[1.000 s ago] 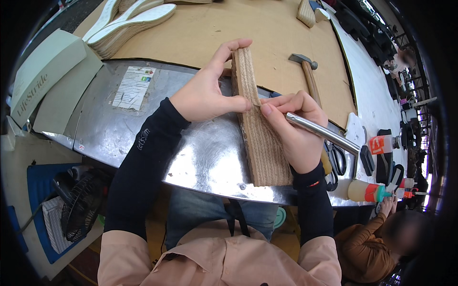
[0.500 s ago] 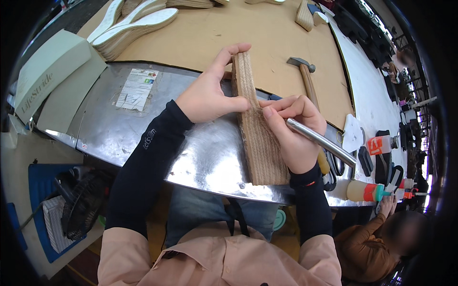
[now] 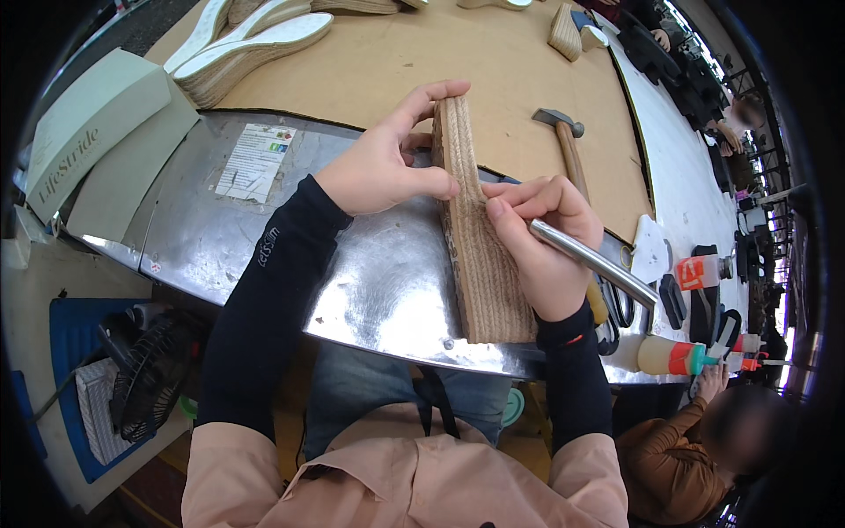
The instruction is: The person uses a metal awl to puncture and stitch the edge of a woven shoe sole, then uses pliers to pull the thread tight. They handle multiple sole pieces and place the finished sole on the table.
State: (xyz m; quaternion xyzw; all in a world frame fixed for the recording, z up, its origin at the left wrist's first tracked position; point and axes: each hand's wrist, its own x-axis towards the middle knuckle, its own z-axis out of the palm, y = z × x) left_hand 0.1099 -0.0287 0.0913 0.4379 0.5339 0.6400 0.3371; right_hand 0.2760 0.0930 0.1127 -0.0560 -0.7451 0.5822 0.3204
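A rope-wrapped wedge shoe sole (image 3: 493, 290) stands on its thick end near the metal table's front edge, its narrow end pointing away from me. My left hand (image 3: 374, 176) grips the narrow end, fingers curled over the tip and thumb near the braided side. The fingers of my right hand (image 3: 559, 233) pinch together against the sole's right side, about halfway along. A silver metal rod (image 3: 594, 264) is tucked in that same hand and sticks out to the lower right. Whatever lies between the right fingertips is too small to make out.
Behind the sole a hammer (image 3: 572, 158) lies on brown cardboard (image 3: 396, 66). More wedge soles (image 3: 255, 57) are stacked at the far left, beside a pale green box (image 3: 97, 132). At right are a glue bottle (image 3: 664, 355) and a co-worker (image 3: 678, 458). A black fan (image 3: 163, 378) sits lower left.
My left thumb has drawn back a little to the left on the sole, and its wrist has shifted slightly. The right hand and the rod have hardly moved.
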